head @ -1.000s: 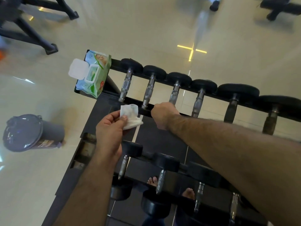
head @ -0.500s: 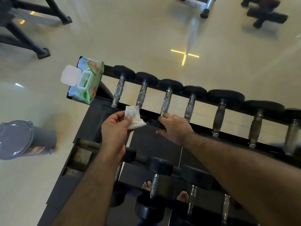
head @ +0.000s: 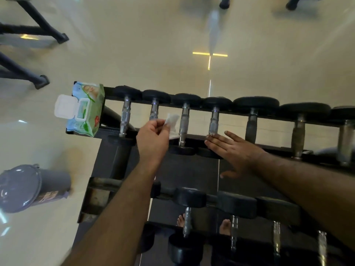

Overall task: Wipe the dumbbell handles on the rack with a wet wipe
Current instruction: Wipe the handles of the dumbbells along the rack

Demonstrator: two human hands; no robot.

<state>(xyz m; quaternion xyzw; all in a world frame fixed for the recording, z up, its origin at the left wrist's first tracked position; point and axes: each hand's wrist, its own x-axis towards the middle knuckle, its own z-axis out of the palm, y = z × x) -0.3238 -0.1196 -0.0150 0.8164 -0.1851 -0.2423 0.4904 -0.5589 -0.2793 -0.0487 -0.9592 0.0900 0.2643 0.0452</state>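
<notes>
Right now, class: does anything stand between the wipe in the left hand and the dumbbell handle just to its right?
Nothing visible does. The left hand pinches the wet wipe right beside the third handle; the open right hand rests farther right, by the fourth handle.

Left hand point(head: 153, 138) hides the second handle's point(head: 154, 112) lower half, right hand point(head: 233, 150) covers the fourth dumbbell's near head, the rack point(head: 315, 120) runs off right, and the whole shot's motion-blurred.
</notes>
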